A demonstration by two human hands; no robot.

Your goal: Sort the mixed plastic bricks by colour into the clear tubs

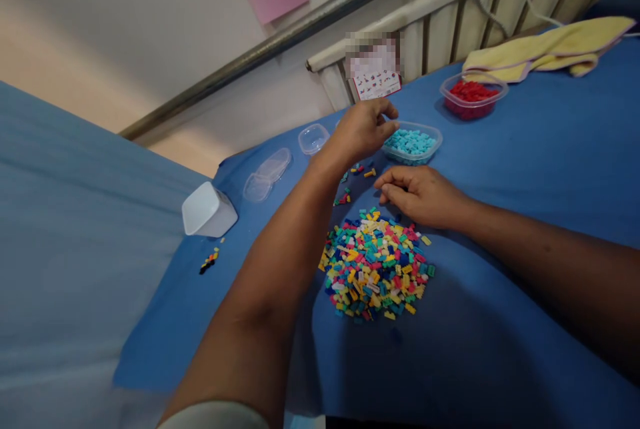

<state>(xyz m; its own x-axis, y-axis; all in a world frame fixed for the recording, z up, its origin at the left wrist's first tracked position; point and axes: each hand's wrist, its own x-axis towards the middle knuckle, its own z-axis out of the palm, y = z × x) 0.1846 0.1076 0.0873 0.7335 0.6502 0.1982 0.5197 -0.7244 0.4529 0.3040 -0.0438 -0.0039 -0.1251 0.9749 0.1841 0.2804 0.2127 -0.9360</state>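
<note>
My left hand [367, 126] reaches over the left rim of a clear plastic tub [434, 148] of light-blue building bricks [411, 141]. Its thumb and forefinger are apart, and nothing shows between them. On the blue sheet, my right hand [423, 196] lies just behind a heap of mixed small bricks [375, 266]. The fingers there are curled in towards the thumb; whatever they may hold is hidden. A few loose bricks [370, 173] lie between the two hands, partly covered by my left forearm.
Further right stands a tub of red bricks [470, 91] beside a yellow cloth [545, 52]. An empty clear tub [313, 139], clear lids [267, 174] and a tipped white container [209, 210] are at left. A printed card [376, 76] leans on the bed rail [400, 19].
</note>
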